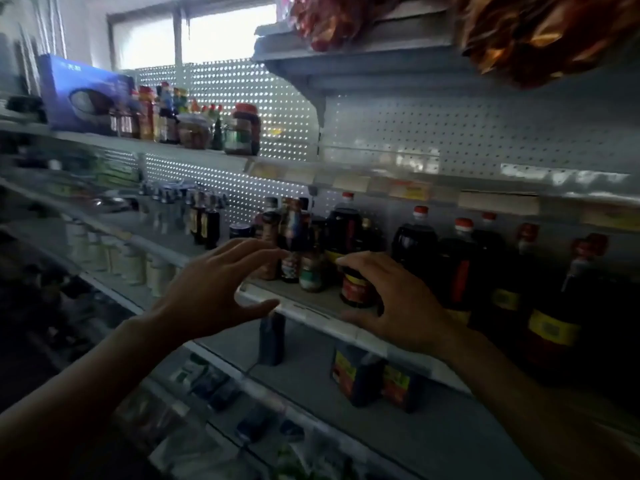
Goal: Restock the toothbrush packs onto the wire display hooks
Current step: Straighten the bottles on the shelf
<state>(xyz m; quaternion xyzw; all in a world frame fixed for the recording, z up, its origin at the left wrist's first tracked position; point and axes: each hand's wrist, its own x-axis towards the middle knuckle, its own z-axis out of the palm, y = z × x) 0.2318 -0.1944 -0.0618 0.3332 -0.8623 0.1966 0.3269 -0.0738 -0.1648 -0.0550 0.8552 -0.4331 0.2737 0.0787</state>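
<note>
No toothbrush packs and no wire display hooks show in this view. Both of my hands are raised in front of a shop shelf of sauce bottles. My left hand point(214, 292) is spread with fingers apart and holds nothing; it hovers before the shelf's front edge point(311, 315). My right hand point(394, 306) is also spread and empty, with its fingers arched just in front of a small dark jar with a red label point(356, 289). Whether it touches the jar I cannot tell.
Large dark bottles with red caps point(460, 268) fill the shelf to the right. Small bottles point(294, 244) stand between my hands. The shelf above holds jars point(242, 133) and a blue box point(83, 95). Lower shelves carry boxes point(374, 379). Perforated back panels point(450, 129) line the unit.
</note>
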